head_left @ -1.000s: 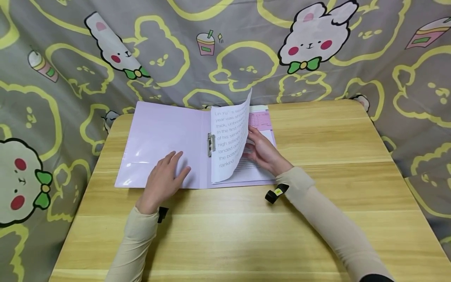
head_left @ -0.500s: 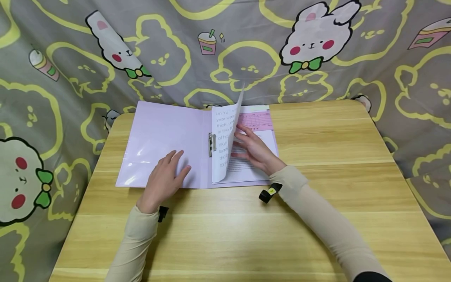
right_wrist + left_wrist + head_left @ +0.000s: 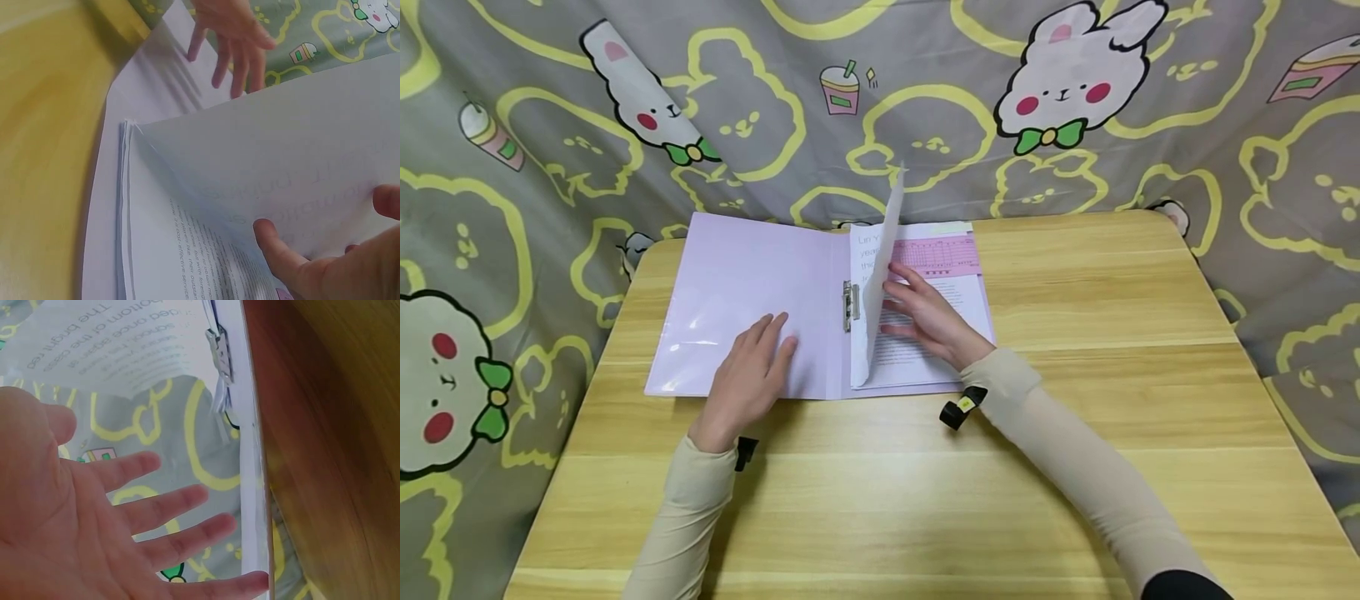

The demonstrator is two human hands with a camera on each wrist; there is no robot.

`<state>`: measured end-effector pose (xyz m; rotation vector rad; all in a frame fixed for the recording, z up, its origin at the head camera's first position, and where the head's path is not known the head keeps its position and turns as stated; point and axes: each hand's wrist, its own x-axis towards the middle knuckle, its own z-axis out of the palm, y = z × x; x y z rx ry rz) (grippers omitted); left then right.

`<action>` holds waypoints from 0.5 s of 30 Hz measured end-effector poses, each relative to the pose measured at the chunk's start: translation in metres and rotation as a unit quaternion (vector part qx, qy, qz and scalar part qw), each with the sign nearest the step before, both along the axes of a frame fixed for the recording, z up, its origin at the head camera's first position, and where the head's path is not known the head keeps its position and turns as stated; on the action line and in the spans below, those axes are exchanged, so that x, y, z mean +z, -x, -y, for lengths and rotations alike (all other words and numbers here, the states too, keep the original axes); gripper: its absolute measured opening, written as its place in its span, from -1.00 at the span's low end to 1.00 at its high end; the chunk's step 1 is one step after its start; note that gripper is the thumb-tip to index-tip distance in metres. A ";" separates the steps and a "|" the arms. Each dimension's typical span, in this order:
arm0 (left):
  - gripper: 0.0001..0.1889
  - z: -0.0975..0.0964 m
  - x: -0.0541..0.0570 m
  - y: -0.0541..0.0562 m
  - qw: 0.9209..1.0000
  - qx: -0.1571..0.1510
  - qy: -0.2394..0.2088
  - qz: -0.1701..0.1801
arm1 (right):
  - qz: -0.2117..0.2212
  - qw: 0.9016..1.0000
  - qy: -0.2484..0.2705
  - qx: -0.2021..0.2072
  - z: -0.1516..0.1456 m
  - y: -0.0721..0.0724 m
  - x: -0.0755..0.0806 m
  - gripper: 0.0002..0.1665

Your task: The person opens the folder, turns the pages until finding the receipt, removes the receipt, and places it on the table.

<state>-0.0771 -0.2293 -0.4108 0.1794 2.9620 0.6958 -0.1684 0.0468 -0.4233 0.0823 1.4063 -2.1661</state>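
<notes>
We see a lilac folder (image 3: 745,292) lying opened out on the wood-grain table (image 3: 1097,375), between ten and eleven o'clock of the table's middle. Its cover is smooth and glossy, with pale glints at the lower left. A metal clip (image 3: 851,306) sits beside the spine; from it we take our clock. Towards one o'clock a white sheet (image 3: 889,233) stands lifted on edge, slightly curved, with large grey print on its front and faint reversed letters showing through its back. At two o'clock lies a pink slip (image 3: 936,254) ruled in a grid; at four o'clock we see white pages (image 3: 917,358) with small dark lines of type.

At three o'clock the right hand (image 3: 932,321) has its fingers apart, the tips against the back of the raised sheet. At eight o'clock the left hand (image 3: 745,375) is spread over the cover, holding nothing; we cannot tell whether it touches.

We count one folder, one clip, one raised sheet, one pink slip, two hands and two beige sleeves (image 3: 1075,467). The pages beneath are several, too close to count. On the grey curtain (image 3: 940,50) we count three large white rabbits with green bows and three drink cups.
</notes>
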 end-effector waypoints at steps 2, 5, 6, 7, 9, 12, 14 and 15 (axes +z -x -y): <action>-0.28 0.000 0.001 0.000 1.000 0.004 -0.005 -0.007 | 0.002 1.000 -0.003 0.006 0.003 0.000 0.000 -0.26; -0.29 0.001 0.003 -0.001 1.000 0.009 -0.011 -0.017 | 0.006 1.000 -0.011 0.013 0.007 0.000 -0.001 -0.26; -0.29 0.001 0.004 -0.001 1.000 0.011 -0.013 -0.020 | 0.007 1.000 -0.016 0.015 0.008 0.000 0.000 -0.26; -0.29 0.001 0.004 -0.001 1.000 0.011 -0.014 -0.024 | 0.007 1.000 -0.021 0.016 0.009 -0.001 0.000 -0.26; -0.30 0.002 0.006 -0.001 0.999 0.011 -0.016 -0.027 | 0.007 0.999 -0.028 0.016 0.011 -0.001 0.000 -0.27; -0.31 0.003 0.007 -0.001 0.999 0.012 -0.017 -0.029 | 0.006 0.999 -0.039 0.017 0.014 -0.001 0.000 -0.28; -0.31 0.003 0.007 -0.001 0.999 0.012 -0.016 -0.033 | -0.006 0.998 -0.053 0.020 0.017 -0.002 0.000 -0.29; -0.32 0.003 0.007 -0.002 0.999 0.011 -0.017 -0.036 | -0.013 0.998 -0.063 0.022 0.019 -0.002 0.000 -0.30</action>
